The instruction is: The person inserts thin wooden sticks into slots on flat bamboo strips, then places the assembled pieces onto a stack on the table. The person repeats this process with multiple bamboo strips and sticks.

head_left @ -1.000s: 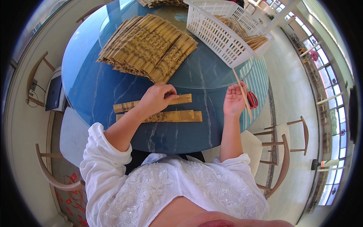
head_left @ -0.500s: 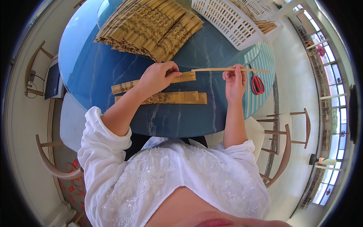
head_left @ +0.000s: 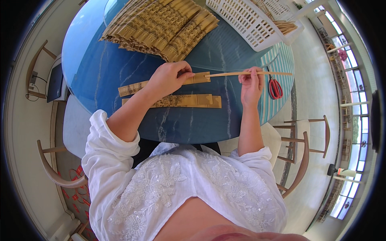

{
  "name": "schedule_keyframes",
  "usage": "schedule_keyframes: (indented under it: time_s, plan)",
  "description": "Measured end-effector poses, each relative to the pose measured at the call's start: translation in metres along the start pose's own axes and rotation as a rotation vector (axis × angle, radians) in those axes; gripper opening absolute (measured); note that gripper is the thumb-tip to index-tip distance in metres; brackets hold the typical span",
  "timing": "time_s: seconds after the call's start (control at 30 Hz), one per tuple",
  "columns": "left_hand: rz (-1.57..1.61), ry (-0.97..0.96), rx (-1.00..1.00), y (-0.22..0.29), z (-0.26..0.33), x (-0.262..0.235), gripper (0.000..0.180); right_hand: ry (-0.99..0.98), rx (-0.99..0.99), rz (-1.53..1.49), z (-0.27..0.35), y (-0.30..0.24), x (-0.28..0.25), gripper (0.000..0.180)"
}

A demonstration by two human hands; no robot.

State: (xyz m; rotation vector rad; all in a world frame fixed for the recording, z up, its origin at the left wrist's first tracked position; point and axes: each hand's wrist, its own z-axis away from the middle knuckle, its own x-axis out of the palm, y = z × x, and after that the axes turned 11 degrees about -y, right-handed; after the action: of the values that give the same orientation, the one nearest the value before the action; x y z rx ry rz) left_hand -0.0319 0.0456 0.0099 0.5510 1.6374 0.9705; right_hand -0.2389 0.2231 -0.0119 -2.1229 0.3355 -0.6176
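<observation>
Head view: chopsticks (head_left: 249,74) lie left-right, tips entering paper sleeve (head_left: 161,83).

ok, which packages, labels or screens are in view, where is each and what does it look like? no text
Paper sleeve: under left hand, long narrow tan wrapper with dark print; right hand holds chopsticks at its open end.
Second sleeve: flat on blue table nearer the person, same look.
Sleeve pile: far side, fanned, tan and brown.
Dark screen: left of table, on a chair.

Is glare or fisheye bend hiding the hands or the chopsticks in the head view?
Head view: bright sheen on the blue table at upper left, away from both hands. Left hand, right hand and chopsticks are sharp. Straight edges bow near the rim, as at the windows on the right.
</observation>
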Motion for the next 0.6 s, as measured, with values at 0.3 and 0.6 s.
schedule_keyframes:
  time_s: [0.3, 0.6]
  plan:
    - [0.013, 0.026, 0.033, -0.004, 0.001, 0.002, 0.013, -0.037, 0.106, -0.017, 0.002, 0.003, 0.001, 0.011]
    - [0.083, 0.0, -0.017, 0.001, 0.001, 0.001, 0.013, -0.14, 0.414, 0.003, 0.004, 0.006, 0.012, 0.011]
